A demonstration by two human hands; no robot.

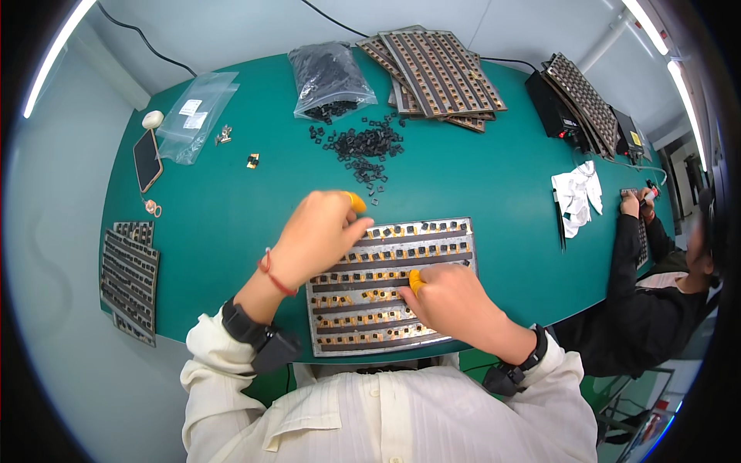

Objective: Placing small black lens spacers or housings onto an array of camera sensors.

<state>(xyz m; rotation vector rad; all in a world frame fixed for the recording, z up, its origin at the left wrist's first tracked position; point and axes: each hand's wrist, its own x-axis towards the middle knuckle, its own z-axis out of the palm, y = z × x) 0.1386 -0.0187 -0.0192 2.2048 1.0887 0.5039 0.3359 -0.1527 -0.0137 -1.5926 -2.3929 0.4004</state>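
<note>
In front of me lies a metal tray (392, 299) with rows of small black square parts and gold-coloured pieces between dark strips. My left hand (320, 231) is over its far left corner, fingers curled, a yellow finger cot on one fingertip. Its thumb and finger are bent toward each other; anything between them is too small to see. Over the tray's right half, my right hand (455, 301) is closed in a pinch, also with a yellow finger cot. Whatever it grips is hidden. Loose black square parts (367, 150) lie in a pile beyond the tray.
A plastic bag (328, 77) of black parts and stacked trays (444, 73) are at the back. More trays (130, 274), a phone (147, 160) and a clear bag (197, 116) lie left. White cloth (577, 197) and a black box (552, 104) are right, near a co-worker (648, 309).
</note>
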